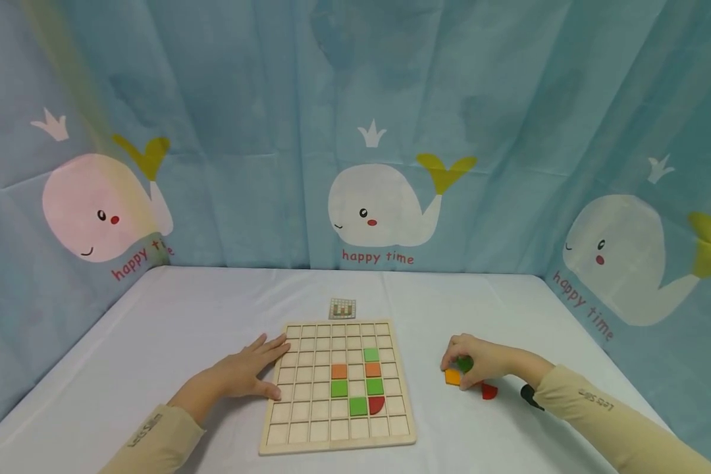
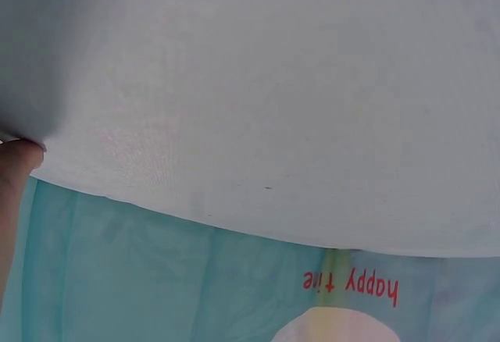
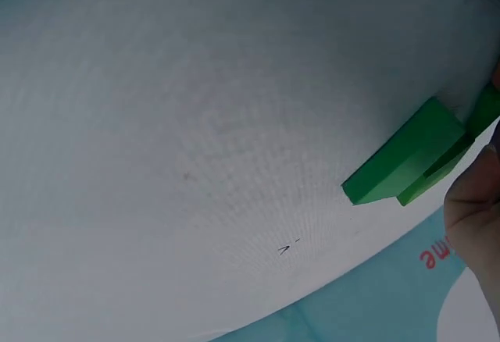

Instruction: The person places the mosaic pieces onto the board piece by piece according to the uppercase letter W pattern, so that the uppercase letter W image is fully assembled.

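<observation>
My left hand (image 1: 243, 372) lies with fingers spread at the left edge of a wooden grid board (image 1: 284, 432), thumb and fingertips on its rim. Only a fingertip (image 2: 22, 154) of it shows in the left wrist view. To the right of the board, my right hand (image 1: 480, 359) pinches an orange tile (image 1: 452, 376) between thumb and curled fingers. Under its palm is a dark green piece (image 1: 465, 364). Close by the hand, green pieces (image 3: 410, 151) show in the right wrist view. A red piece (image 1: 489, 392) lies just below the wrist.
On the board sit green tiles (image 1: 358, 406), orange tiles (image 1: 339, 372) and a red quarter-round piece (image 1: 376, 404). A small pattern card (image 1: 342, 309) lies behind the board. A black object (image 1: 531, 396) is beside the right sleeve. Blue whale-print curtains (image 1: 261, 197) enclose the white table (image 1: 213, 296).
</observation>
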`<state>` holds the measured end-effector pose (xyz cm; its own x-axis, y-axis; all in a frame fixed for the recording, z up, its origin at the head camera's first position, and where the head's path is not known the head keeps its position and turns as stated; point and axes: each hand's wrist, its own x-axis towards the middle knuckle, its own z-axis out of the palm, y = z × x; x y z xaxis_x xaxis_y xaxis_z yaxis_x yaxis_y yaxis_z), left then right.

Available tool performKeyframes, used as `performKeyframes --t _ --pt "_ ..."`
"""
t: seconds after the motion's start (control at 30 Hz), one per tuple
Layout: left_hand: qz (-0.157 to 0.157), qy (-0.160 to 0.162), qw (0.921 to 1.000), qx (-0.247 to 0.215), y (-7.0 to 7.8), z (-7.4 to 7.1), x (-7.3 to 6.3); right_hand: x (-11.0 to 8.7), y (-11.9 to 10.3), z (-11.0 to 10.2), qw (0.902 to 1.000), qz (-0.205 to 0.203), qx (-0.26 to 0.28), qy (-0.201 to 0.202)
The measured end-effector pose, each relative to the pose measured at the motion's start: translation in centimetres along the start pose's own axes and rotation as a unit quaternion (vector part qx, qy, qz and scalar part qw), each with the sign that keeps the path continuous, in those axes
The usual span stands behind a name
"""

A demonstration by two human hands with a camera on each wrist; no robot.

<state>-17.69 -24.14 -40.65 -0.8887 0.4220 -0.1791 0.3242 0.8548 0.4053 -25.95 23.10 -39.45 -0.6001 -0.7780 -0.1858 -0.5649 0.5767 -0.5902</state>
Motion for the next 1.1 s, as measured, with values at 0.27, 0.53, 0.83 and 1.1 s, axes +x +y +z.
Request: performKeyframes --t 0.27,0.53,0.83,1.1 --pt "-0.009 -0.002 0.9999 -0.013 0.0 0.1 -0.2 0.1 -0.4 0.0 0.9987 0.022 0.042 0.020" --pt "-0.011 -0.002 0.9997 -0.020 0.0 0.0 -0.2 0.4 -1.9 -0.5 0.9804 0.029 0.191 0.040" --pt "-0.016 -0.001 0.9998 -0.014 0.0 0.1 -0.1 1.2 -3.2 -0.1 0.9563 0.051 0.282 0.058" --pt "-0.009 0.004 0.9999 -0.007 0.2 0.0 -0.2 2.2 -4.7 0.5 0.9441 0.070 0.313 0.076"
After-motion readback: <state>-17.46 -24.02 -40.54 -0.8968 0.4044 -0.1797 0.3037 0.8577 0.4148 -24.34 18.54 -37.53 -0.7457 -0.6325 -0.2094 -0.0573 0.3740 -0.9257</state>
